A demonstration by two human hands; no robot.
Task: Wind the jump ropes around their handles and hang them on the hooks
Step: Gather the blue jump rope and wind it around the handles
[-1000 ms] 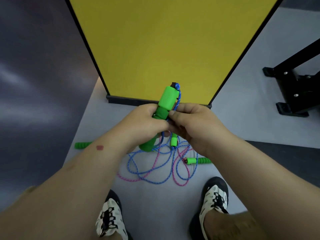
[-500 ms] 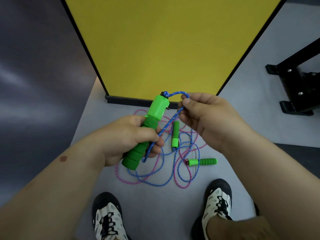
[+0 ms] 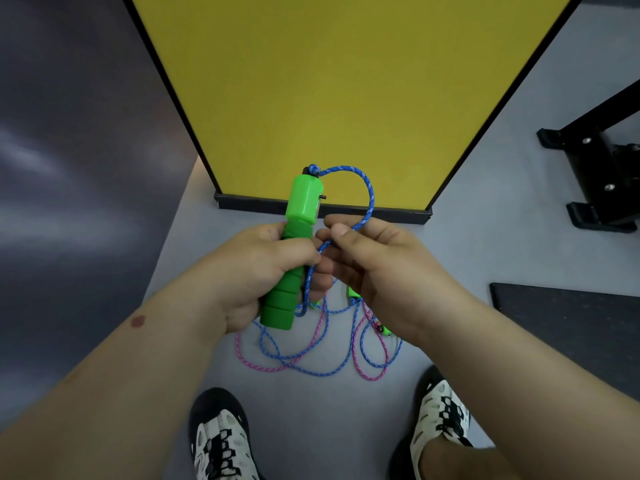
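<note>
My left hand (image 3: 256, 271) grips a green jump-rope handle (image 3: 299, 213), held nearly upright in front of me. A blue rope (image 3: 370, 192) leaves the handle's top, arcs to the right and comes down between the hands. My right hand (image 3: 377, 268) pinches that blue rope beside the handle. Loose loops of blue rope and pink rope (image 3: 258, 363) lie tangled on the grey floor below. Parts of other green handles (image 3: 353, 293) show under my right hand, mostly hidden. No hooks are in view.
A yellow panel (image 3: 346, 91) with a black frame stands just ahead. A black metal stand (image 3: 602, 174) is at the right, a dark mat (image 3: 568, 327) below it. My two shoes (image 3: 221, 441) are at the bottom, close to the ropes.
The handle has been turned more upright and brought closer. My right hand dropped from the handle's top to its middle, leaving a wider blue loop arcing to the right.
</note>
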